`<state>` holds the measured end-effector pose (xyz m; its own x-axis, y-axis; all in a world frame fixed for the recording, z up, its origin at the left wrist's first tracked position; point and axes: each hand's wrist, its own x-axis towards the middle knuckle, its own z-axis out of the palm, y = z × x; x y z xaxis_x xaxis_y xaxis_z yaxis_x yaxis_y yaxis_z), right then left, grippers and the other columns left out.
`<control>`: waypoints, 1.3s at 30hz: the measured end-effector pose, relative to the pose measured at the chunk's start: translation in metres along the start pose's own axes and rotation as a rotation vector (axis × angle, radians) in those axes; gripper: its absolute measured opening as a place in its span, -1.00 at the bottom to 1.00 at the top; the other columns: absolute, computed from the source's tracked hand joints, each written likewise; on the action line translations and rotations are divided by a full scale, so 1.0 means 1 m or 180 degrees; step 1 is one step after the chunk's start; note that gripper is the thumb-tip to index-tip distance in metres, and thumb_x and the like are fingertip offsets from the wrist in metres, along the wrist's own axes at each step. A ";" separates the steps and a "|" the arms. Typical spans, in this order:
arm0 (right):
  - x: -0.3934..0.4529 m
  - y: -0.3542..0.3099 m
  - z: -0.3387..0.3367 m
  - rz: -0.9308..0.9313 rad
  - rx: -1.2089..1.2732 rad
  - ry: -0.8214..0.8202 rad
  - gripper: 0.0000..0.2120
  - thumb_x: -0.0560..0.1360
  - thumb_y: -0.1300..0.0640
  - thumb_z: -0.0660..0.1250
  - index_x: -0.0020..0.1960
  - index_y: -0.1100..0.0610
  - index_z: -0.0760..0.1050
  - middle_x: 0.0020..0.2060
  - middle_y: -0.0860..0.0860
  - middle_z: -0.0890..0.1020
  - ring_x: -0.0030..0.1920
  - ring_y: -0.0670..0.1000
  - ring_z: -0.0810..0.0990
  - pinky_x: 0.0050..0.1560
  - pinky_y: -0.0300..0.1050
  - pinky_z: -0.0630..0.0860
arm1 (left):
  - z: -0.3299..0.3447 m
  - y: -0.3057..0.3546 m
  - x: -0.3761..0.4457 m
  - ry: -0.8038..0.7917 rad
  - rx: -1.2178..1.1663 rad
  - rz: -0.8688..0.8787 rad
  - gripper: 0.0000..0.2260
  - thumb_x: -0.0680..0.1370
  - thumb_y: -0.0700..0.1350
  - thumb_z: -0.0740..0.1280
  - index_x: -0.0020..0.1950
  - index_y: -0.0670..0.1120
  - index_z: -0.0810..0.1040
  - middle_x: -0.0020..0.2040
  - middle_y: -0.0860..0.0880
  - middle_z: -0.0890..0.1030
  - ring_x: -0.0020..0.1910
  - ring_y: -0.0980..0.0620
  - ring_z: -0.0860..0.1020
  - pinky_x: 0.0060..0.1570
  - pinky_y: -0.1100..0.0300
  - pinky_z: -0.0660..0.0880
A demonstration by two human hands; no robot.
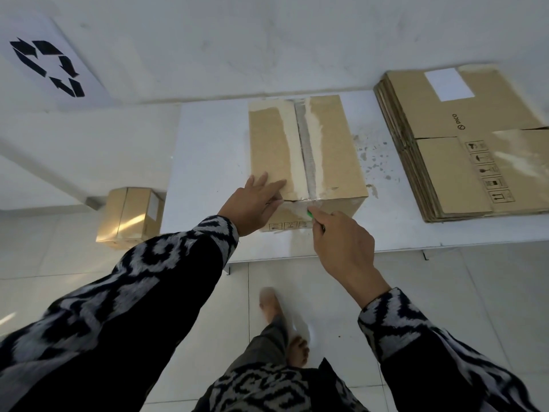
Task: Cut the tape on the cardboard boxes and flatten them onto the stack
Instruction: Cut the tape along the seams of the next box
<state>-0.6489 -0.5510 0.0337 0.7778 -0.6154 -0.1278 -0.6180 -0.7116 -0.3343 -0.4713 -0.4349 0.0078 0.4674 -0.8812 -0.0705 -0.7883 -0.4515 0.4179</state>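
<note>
Centrally, one sealed cardboard box (306, 156) standing upright on a white table (208, 162), its top seam covered by a strip of clear tape (307, 150) running from the far edge to the near edge. Left hand (252, 203), at about 8 o'clock of the box: fingers straight and laid flat on the near left corner of the top, thumb down over the front edge. Right hand (341, 242), at 6 o'clock of the box: fingers curled round a green cutter (309, 215), its tip touching the tape where it folds down the front face. Stack of flattened boxes (463, 144), at 3 o'clock on the same table, well apart from the box, a white label on the top sheet. Second, smaller box (130, 217), at 9 o'clock, on the floor just beside the table's left edge. Recycling sign (47, 66), at 10 o'clock, on the wall. Both sleeves black-and-white patterned. Bare feet on pale floor tiles (475, 292) at 6 o'clock.
</note>
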 end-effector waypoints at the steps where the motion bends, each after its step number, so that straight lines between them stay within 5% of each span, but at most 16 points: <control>1: -0.001 0.000 0.000 0.0008 -0.0003 -0.0004 -0.64 0.68 -0.02 0.05 0.43 -0.24 0.37 -0.22 -0.08 0.42 -0.27 -0.01 0.45 -0.34 -0.16 0.30 | 0.000 0.000 0.000 0.0006 -0.0004 -0.0003 -0.61 0.69 -0.05 0.13 0.52 -0.09 0.31 0.28 0.09 0.57 0.56 -0.08 0.11 0.41 -0.02 0.25; 20: 0.001 0.004 0.000 0.0445 0.0000 0.0057 -0.64 0.67 -0.02 0.05 0.41 -0.22 0.42 -0.18 -0.07 0.49 -0.26 -0.01 0.46 -0.34 -0.16 0.29 | 0.009 -0.009 0.003 0.0221 -0.0142 0.0165 -0.76 0.68 -0.06 0.18 0.27 -0.12 0.50 0.42 0.05 0.48 0.54 -0.09 0.18 0.47 -0.04 0.19; 29: -0.005 0.004 -0.002 0.0487 -0.0056 0.0094 -0.62 0.67 0.01 0.05 0.44 -0.24 0.36 -0.20 -0.05 0.50 -0.27 -0.01 0.47 -0.35 -0.16 0.31 | 0.011 -0.012 0.002 0.0313 -0.0153 0.0225 -0.72 0.68 -0.08 0.19 0.33 -0.16 0.48 0.33 0.02 0.56 0.52 -0.13 0.23 0.45 -0.11 0.25; 32: -0.005 0.004 -0.001 0.0412 0.0030 0.0149 -0.63 0.67 0.00 0.04 0.44 -0.24 0.36 -0.20 -0.07 0.52 -0.26 -0.02 0.48 -0.35 -0.16 0.31 | 0.013 -0.013 0.002 0.0253 -0.0176 0.0219 -0.81 0.67 -0.06 0.19 0.20 -0.10 0.50 0.40 0.07 0.50 0.54 -0.09 0.20 0.47 -0.06 0.19; 36: -0.031 0.033 0.000 0.0508 0.0968 -0.0066 -0.66 0.67 -0.02 0.06 0.38 -0.28 0.40 -0.36 -0.11 0.52 -0.35 -0.11 0.48 -0.35 -0.13 0.41 | 0.007 -0.005 0.002 0.0358 -0.0319 0.0041 -0.86 0.63 -0.01 0.26 0.10 -0.06 0.49 0.32 0.13 0.55 0.48 -0.03 0.34 0.42 0.05 0.23; 39: -0.043 0.050 0.012 0.1081 0.2373 -0.0261 -0.68 0.69 0.02 0.06 0.34 -0.12 0.48 -0.41 -0.09 0.50 -0.43 -0.11 0.39 -0.32 -0.15 0.36 | -0.011 0.015 0.013 0.0581 -0.0492 -0.0252 -0.82 0.61 0.03 0.26 0.15 0.01 0.55 0.01 0.14 0.65 0.04 -0.01 0.60 0.08 0.10 0.50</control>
<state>-0.7124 -0.5559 0.0109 0.5860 -0.7094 -0.3916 -0.6051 -0.0616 -0.7938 -0.4725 -0.4511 0.0230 0.6008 -0.7978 0.0505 -0.6825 -0.4790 0.5520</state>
